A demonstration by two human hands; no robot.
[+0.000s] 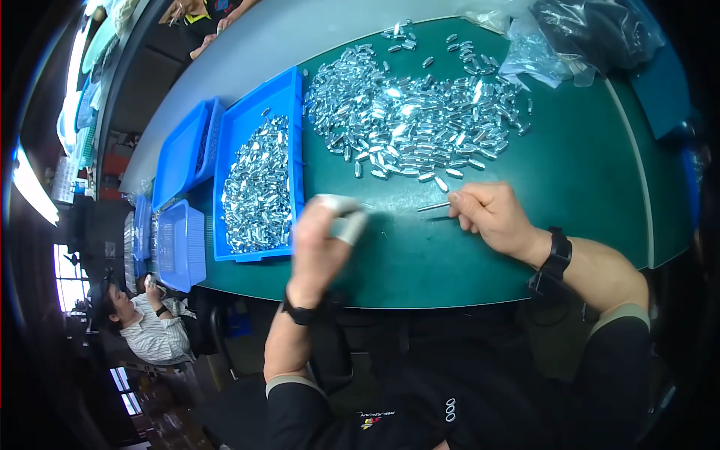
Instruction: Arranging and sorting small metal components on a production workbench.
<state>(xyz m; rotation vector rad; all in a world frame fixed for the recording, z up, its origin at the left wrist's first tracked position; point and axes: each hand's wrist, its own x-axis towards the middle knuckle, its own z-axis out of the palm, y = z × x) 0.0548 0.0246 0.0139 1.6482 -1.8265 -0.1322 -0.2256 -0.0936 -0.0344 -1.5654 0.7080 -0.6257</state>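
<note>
The thin, straight grey metal rod is in the right hand, whose fingers grasp it between thumb and forefinger with the other fingers curled under. Its long axis runs nearly crosswise, its bare end pointing left toward the blurred left hand, that end lying slightly nearer the person than the held end. Whether it touches the dark green bench or hangs just over it, I cannot tell.

The gap between the rod's bare end and the left hand seems to be what counts: the two lie roughly level, with only bare green surface between. The left fingers, some wearing white finger covers, are bent; blur hides whether they grasp anything.

Just beyond the right fingertips lies a short, shiny silver metal piece, slanting from far left to near right, at the near edge of a loose heap of similar pieces. The right hand is clearly nearer it. The shallow blue plastic tray of more such pieces stands just left of the heap, nearer the left hand.
</note>
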